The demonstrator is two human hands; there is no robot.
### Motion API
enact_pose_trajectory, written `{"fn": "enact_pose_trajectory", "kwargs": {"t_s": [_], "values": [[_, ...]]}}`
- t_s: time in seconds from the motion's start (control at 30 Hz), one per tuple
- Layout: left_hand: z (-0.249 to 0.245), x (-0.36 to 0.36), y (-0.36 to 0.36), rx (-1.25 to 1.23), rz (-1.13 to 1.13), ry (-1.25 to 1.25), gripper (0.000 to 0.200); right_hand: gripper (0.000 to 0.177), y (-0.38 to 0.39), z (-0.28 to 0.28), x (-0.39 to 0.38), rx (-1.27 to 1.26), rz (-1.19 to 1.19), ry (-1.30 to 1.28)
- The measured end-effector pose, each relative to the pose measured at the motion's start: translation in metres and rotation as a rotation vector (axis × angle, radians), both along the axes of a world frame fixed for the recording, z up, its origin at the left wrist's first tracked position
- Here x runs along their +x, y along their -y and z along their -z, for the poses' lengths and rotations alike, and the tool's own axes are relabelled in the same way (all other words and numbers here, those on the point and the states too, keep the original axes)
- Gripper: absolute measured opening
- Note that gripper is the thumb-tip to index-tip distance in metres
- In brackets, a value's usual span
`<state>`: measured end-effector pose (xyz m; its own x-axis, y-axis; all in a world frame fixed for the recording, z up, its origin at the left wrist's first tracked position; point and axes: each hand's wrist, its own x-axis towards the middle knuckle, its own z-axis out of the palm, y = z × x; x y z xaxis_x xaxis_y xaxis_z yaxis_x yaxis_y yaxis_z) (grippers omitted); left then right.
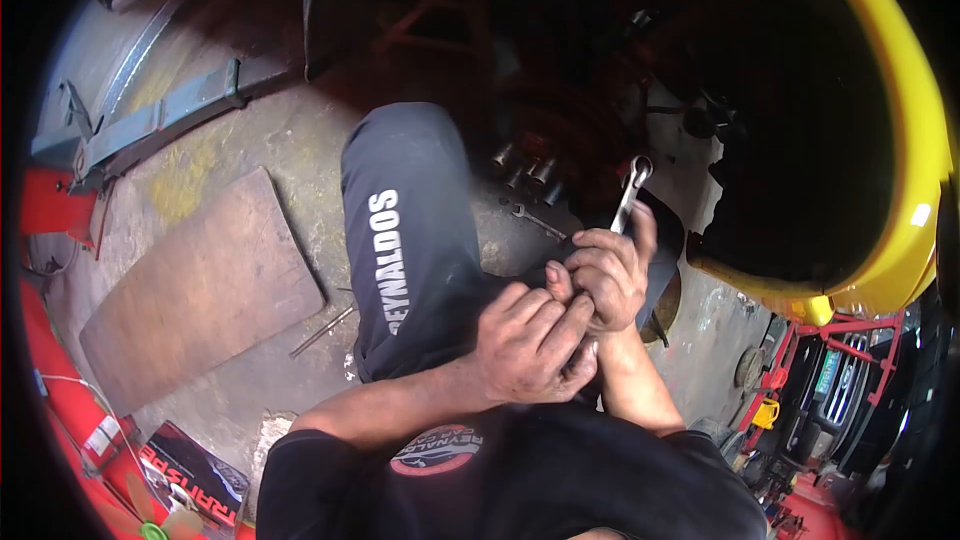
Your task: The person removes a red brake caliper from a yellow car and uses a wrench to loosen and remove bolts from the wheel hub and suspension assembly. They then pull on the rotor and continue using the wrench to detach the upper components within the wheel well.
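My right hand [612, 275] is closed around a wrench [632, 190], whose ring end points up and away from me. My left hand [535, 342] is closed right beside it, fingers curled and touching the right hand. Whatever lies between the left fingers is hidden. Both hands are above my lap, close to the leg of my dark trousers [415, 230]. Beyond them, a second wrench [538, 221] lies on the floor. Several metal sockets [540, 171] stand near it in the shadow of the wheel well.
A yellow fender [905, 230] curves around the dark wheel well at right. On the floor at left lie a brown board [205, 290] and a metal rod [323, 332]. A blue-grey metal arm [165, 120] is behind the board. A printed box [195, 480] is at lower left.
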<state>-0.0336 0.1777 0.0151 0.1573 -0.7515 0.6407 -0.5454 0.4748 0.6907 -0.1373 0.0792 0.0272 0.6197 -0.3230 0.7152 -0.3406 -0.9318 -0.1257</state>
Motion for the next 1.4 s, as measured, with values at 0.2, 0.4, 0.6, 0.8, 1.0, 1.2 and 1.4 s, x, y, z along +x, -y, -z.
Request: {"fn": "enact_pose_trajectory", "kwargs": {"t_s": [0.2, 0.4, 0.6, 0.8, 1.0, 1.2, 1.4], "values": [[-0.008, 0.0, -0.006, -0.428, -0.088, -0.038, 0.025, 0.032, 0.005, 0.004, 0.016, 0.037, -0.122, 0.155], [-0.004, -0.016, 0.026, -0.634, 0.232, -0.123, 0.022, 0.032, 0.008, 0.007, 0.019, 0.02, -0.103, 0.235], [-0.04, -0.022, 0.033, -0.604, 0.179, -0.297, 0.022, 0.033, 0.01, -0.022, 0.022, 0.144, -0.065, 0.248], [-0.077, -0.022, 0.045, -0.638, 0.127, -0.329, 0.022, 0.029, 0.017, -0.05, 0.022, 0.193, -0.061, 0.246], [-0.096, -0.025, 0.053, -0.634, 0.151, -0.375, 0.027, 0.028, 0.026, -0.056, 0.027, 0.206, -0.107, 0.353], [-0.12, -0.024, 0.057, -0.582, 0.191, -0.391, 0.019, 0.03, 0.031, -0.076, 0.024, 0.245, -0.071, 0.314], [-0.139, -0.014, 0.069, -0.622, 0.126, -0.428, 0.019, 0.03, 0.036, -0.091, 0.026, 0.303, -0.033, 0.315]]}}
